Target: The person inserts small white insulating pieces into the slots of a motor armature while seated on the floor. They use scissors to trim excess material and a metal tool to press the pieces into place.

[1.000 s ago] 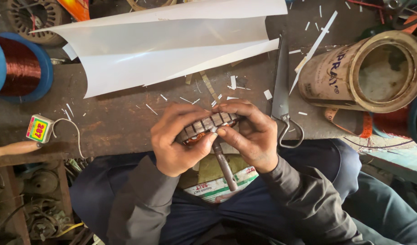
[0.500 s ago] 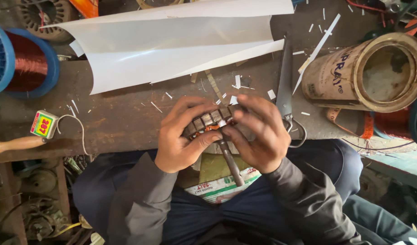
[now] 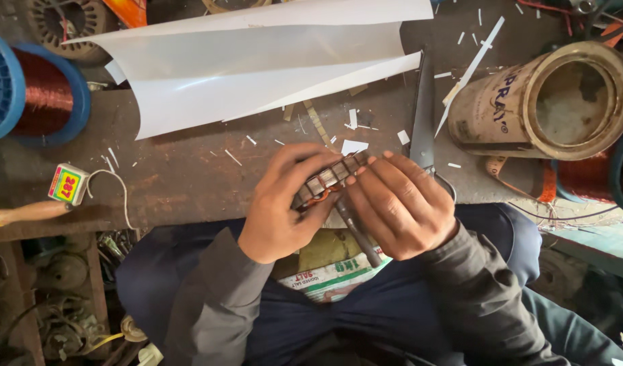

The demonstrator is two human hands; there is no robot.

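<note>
armature between hands | left hand grips it; right hand cups it

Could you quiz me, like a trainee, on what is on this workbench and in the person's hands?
1. True or false: both hands grip the slotted metal rotor.
2. Which lies right of the right hand on the bench? A) the copper wire spool B) the open tin can C) the small tape measure
3. Fill in: the long dark tool beside the white sheet is a pair of ____.

Key
1. True: the left hand and the right hand both wrap around it.
2. B
3. scissors
</note>
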